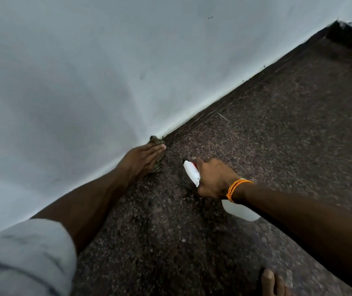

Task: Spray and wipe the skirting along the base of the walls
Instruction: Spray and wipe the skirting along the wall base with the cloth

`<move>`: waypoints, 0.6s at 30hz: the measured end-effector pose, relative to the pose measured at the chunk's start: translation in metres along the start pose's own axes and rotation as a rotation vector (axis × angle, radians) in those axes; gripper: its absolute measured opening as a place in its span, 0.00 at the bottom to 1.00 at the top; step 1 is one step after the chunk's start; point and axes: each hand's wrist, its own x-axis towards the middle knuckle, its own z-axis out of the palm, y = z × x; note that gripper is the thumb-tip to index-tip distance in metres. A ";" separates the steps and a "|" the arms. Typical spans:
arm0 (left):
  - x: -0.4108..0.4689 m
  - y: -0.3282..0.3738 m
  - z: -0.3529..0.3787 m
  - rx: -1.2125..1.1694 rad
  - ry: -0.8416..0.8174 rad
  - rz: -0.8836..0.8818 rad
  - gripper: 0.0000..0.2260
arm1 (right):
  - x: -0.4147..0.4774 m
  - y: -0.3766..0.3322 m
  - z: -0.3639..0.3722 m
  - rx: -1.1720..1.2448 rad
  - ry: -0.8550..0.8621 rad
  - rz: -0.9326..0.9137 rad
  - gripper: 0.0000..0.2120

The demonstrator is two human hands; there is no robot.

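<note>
Skirting point(256, 82): at wall base, runs away to far corner | left hand point(143, 159): flat, presses cloth point(155, 140) on it, nearer | right hand point(213, 178): grips spray bottle point(191, 171), just beside.

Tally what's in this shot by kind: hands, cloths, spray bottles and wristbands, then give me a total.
Hands: 2, left hand and right hand
Crumpled olive-brown cloth: 1
White plastic spray bottle: 1
Orange braided thread wristband: 1
Total: 5
</note>
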 end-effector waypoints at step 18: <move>-0.033 0.004 0.003 -0.120 0.146 -0.038 0.19 | 0.010 0.039 -0.029 -0.048 0.077 -0.042 0.17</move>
